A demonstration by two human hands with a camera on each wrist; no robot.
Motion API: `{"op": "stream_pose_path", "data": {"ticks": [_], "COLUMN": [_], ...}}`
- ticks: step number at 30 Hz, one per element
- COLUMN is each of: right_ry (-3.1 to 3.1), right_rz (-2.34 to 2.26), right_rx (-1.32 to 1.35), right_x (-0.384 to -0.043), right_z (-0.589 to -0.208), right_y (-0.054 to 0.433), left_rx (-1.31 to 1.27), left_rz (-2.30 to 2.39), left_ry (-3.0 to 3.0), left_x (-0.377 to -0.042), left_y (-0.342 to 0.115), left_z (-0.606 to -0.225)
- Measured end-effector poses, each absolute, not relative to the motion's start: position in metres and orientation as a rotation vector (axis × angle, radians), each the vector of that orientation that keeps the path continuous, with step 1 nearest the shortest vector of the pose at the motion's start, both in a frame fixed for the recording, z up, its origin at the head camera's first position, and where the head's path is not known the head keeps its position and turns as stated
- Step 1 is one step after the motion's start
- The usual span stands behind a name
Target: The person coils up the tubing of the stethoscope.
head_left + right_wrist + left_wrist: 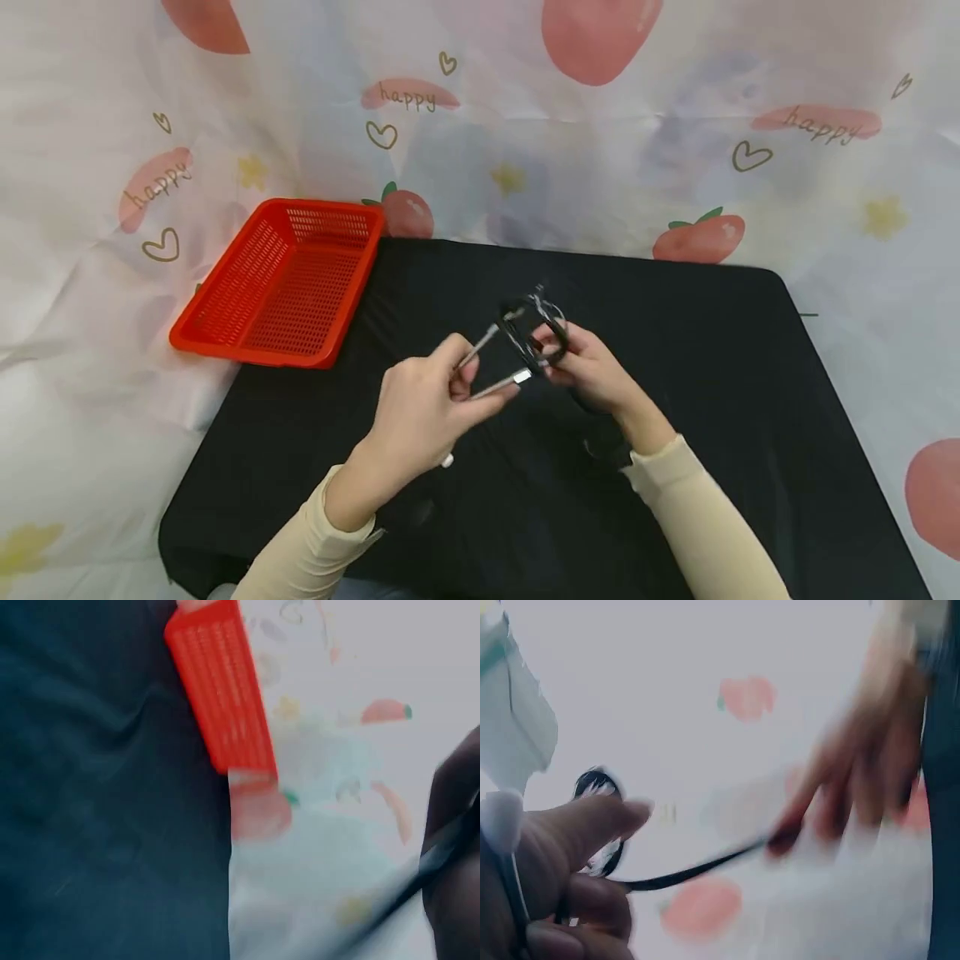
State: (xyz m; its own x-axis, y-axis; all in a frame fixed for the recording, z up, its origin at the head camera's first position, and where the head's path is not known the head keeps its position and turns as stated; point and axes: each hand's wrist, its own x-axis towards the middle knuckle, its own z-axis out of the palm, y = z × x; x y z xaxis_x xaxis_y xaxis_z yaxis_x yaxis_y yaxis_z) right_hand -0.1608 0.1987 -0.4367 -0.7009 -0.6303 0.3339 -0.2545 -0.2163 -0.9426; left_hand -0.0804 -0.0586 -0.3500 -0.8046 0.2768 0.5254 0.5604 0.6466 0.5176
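Note:
A looped black cord (557, 337) hangs between my two hands over the middle of the table. My left hand (416, 408) pinches thin, silvery straight lengths that run toward the loops, and a small white piece (522, 377) shows near its fingertips. On the other side my right hand (596, 371) grips the loops between thumb and fingers. In the left wrist view a black strand (697, 871) stretches from one hand to the other, and a white rounded end (501, 821) lies by the left hand. Blur hides the cord's exact kind.
A red perforated plastic basket (352, 312) stands at the table's back left. Black cloth (675, 333) covers the table. Behind it hangs a pale curtain (600, 167) printed with fruit, hearts and lettering.

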Motion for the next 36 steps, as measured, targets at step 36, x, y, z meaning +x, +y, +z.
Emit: {"op": "stream_pose_path", "data": {"ticks": [36], "right_ry": [2.288], "right_rz": [-1.796], "right_rx": [-1.020], "right_x": [-0.118], "right_z": [-0.456], "right_y": [0.196], "left_rx": [-0.496], "left_rz": [-0.756], "left_ry": [-2.722], "left_x": [-0.098], "left_y": [-0.091], "left_z": [-0.356]}}
